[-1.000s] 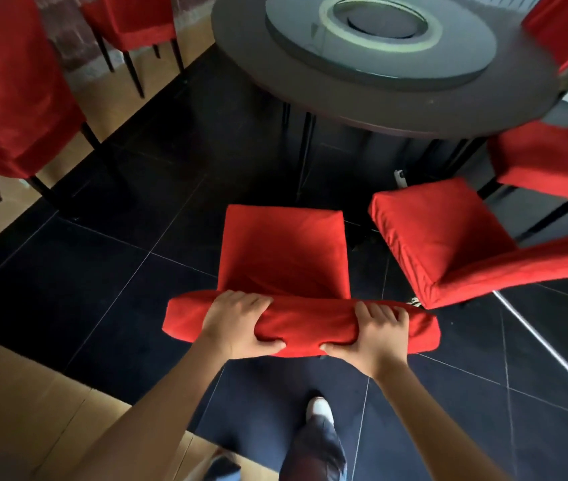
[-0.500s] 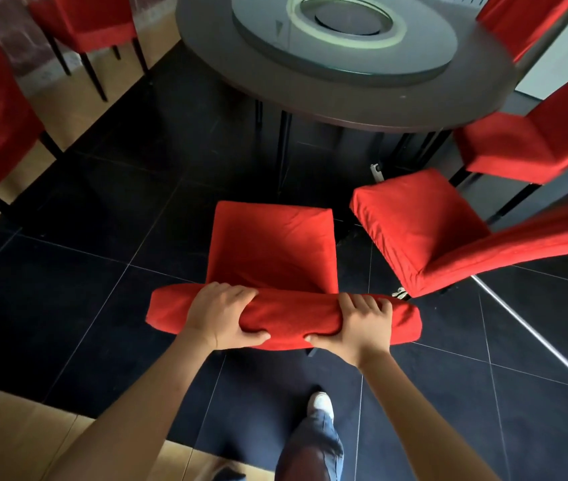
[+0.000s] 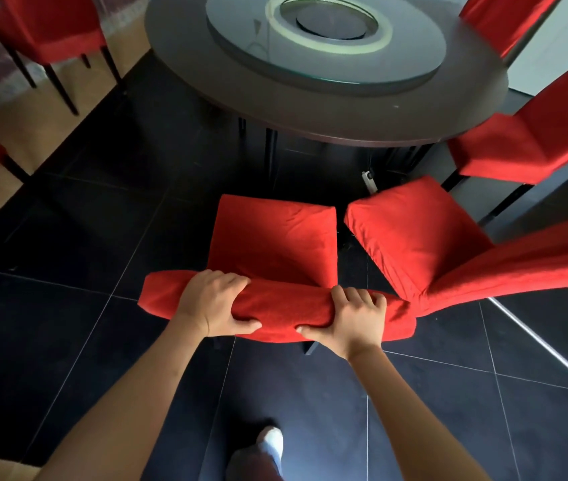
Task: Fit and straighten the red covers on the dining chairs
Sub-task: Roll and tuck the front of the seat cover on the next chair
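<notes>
Red chair cover (image 3: 275, 308) at backrest top: left hand (image 3: 211, 302) and right hand (image 3: 353, 315) both gripped it, fingers curled over, thumbs beneath.

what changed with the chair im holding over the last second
The held chair has closed in on the neighbouring chair: the gap between their seats narrowed, and its backrest top now touches or overlaps the neighbour's back. Unchanged: left hand and right hand keep the same grip on the backrest top.
</notes>
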Demonstrator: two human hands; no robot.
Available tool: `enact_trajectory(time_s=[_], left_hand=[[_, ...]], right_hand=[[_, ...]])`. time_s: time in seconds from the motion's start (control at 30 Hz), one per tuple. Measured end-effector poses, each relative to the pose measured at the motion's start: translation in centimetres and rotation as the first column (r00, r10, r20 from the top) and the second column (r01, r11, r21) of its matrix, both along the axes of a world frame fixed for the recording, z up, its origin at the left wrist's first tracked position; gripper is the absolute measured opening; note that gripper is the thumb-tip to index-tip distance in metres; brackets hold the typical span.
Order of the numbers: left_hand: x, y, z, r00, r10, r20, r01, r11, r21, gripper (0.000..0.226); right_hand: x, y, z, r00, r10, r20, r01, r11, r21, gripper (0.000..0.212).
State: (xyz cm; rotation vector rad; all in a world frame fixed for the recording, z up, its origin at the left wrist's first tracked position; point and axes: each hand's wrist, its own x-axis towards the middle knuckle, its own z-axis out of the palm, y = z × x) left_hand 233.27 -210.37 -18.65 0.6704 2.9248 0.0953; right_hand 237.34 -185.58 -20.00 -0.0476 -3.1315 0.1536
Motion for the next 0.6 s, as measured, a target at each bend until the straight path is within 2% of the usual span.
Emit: enact_trajectory(time_s=[0.33, 0.6], left_hand=[[-9.1, -2.3, 0.2, 1.0, -0.012, -0.002, 0.012, 1.0, -0.002, 0.084], [-12.0, -3.8, 0.3, 0.999, -0.034, 0.031, 0.034, 0.999, 0.011, 0.078]], right_hand=[[-7.9, -2.6, -0.3, 0.998, -0.045, -0.053, 0.045, 0.999, -0.01, 0.085], [-10.4, -4.2, -0.3, 0.996, -0.039, -0.075, 0.04, 0.999, 0.02, 0.084]])
